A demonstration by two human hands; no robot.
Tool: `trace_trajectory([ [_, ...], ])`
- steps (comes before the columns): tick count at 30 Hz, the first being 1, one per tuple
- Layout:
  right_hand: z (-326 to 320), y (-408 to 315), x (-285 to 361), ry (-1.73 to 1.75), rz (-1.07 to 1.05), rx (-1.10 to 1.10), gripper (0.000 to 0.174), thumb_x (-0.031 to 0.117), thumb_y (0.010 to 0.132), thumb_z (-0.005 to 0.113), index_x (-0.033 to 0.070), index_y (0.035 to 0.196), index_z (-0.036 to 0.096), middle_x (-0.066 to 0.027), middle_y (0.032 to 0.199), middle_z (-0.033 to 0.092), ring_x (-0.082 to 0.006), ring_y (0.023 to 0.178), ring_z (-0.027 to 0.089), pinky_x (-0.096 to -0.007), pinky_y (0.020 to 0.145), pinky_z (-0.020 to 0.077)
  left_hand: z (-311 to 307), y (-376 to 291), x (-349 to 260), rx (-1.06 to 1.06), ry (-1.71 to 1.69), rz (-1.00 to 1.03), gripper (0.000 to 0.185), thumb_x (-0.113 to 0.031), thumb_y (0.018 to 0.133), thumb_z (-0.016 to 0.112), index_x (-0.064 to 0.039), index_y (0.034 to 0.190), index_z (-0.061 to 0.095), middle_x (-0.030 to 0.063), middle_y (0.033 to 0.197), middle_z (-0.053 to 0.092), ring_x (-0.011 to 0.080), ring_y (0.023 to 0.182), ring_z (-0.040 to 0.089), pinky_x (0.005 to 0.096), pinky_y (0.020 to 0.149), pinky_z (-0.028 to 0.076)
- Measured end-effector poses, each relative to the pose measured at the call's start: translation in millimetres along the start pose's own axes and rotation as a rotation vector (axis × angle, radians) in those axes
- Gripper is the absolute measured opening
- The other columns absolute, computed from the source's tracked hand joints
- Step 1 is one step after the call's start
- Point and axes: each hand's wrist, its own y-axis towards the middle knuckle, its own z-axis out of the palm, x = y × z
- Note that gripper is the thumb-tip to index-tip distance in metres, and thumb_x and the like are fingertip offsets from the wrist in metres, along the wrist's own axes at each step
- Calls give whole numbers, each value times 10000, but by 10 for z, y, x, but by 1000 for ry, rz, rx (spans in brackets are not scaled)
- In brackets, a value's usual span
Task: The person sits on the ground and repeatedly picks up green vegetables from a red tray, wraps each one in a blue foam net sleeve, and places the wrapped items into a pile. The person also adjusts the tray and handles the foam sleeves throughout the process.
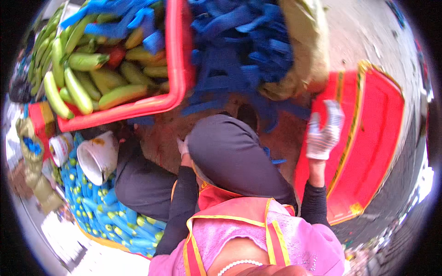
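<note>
My right hand (325, 129), in a pale knitted work glove, is raised with thumb and fingers apart and holds nothing. Behind it is a red surface with yellow edging (374, 138). My left hand (183, 146) is mostly hidden beside my raised knee; its grip cannot be made out. In front of me at the upper left, a red plastic crate (176, 69) holds green zucchini (78, 90), with blue foam netting sleeves (112, 30) on top. More dark blue netting sleeves (238, 38) lie heaped beside a tan woven sack (312, 45).
A white bucket (100, 157) lies tilted at the left, near a second white tub (61, 148). Below them are many vegetables in blue netting sleeves (103, 217). Loose blue strips lie on the brown floor (165, 131) around my legs.
</note>
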Motion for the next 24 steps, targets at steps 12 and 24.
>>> trace_trajectory([
  [12,2766,-654,-926,46,667,706,731,505,937,649,48,1484,488,-212,1471,528,-342,1334,494,-426,1119,406,-256,1536,-465,67,205,341,679,-339,953,650,-48,1525,429,199,1495,529,348,1359,509,394,1156,367],
  [24,3578,-451,852,860,722,1104,676,568,1026,503,49,1458,539,-102,1362,611,-242,1154,586,-359,1011,491,1890,-58,-1139,574,145,747,612,-285,925,635,-69,1477,483,196,1442,557,355,1376,483,416,1191,339],
])
